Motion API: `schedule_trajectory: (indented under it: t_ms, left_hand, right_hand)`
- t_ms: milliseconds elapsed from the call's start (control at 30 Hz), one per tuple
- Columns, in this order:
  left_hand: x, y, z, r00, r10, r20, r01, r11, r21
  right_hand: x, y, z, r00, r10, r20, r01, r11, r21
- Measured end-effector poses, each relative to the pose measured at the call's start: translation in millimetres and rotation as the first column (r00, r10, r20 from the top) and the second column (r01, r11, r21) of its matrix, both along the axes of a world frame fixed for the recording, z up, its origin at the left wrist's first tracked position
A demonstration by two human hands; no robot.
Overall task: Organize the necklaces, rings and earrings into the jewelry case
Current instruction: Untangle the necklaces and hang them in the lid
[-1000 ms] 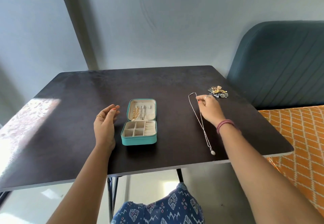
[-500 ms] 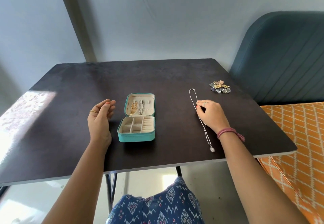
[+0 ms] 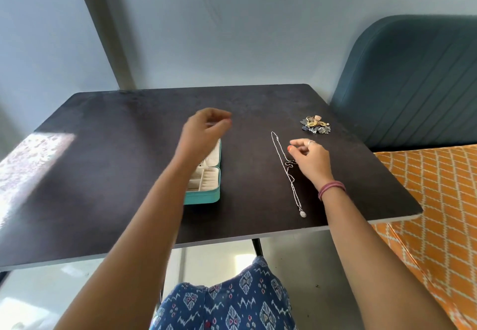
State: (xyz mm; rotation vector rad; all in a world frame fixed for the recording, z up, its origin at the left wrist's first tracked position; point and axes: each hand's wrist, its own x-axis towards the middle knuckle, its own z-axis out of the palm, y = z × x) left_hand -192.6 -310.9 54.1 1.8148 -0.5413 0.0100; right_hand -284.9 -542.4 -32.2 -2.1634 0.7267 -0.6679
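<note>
A teal jewelry case (image 3: 206,190) lies open on the dark table (image 3: 103,175), its cream compartments partly hidden by my left forearm. My left hand (image 3: 204,128) hovers above the case's lid, blurred, fingers loosely curled with nothing seen in them. A thin silver necklace (image 3: 289,172) with a small pendant stretches across the table to the right. My right hand (image 3: 309,156) rests beside it, fingers pinching the chain near its middle. A small pile of rings and earrings (image 3: 315,124) sits further back right.
A blue padded chair back (image 3: 413,79) stands right of the table. Orange patterned fabric (image 3: 433,200) lies below it. A sunlit patch covers the table's left edge. My lap in blue patterned cloth shows below the front edge.
My left hand rose from the table left of the case and swung right, over the lid. My right hand slid slightly down the chain and bunched it near its middle.
</note>
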Motion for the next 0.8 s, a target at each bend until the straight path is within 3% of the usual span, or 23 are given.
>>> schedule_trajectory:
  t_ms: [133, 367, 667, 800]
  left_hand:
    - [-25.4, -52.4, -8.2, 0.99, -0.111, -0.09, 0.108, 0.994, -0.037]
    - [-55.3, -91.1, -56.0, 0.94, -0.007, -0.342, -0.071, 0.974, -0.215]
    - [-51.9, -84.2, -91.0, 0.934, 0.04, -0.355, -0.148, 0.948, -0.282]
    - [-50.5, -84.1, -92.5, 0.93, 0.001, -0.368, -0.129, 0.938, -0.322]
  right_hand:
    - [25.0, -5.4, 1.2, 0.991, 0.01, -0.134, -0.013, 1.0, -0.022]
    - [49.0, -6.2, 9.6, 0.975, -0.021, -0.223, 0.026, 0.999, 0.022]
    - [71.3, -0.5, 11.8, 0.944, -0.18, -0.277, 0.182, 0.983, -0.02]
    - [76.9, 2.8, 13.5, 0.919, -0.164, -0.357, 0.155, 0.986, -0.055]
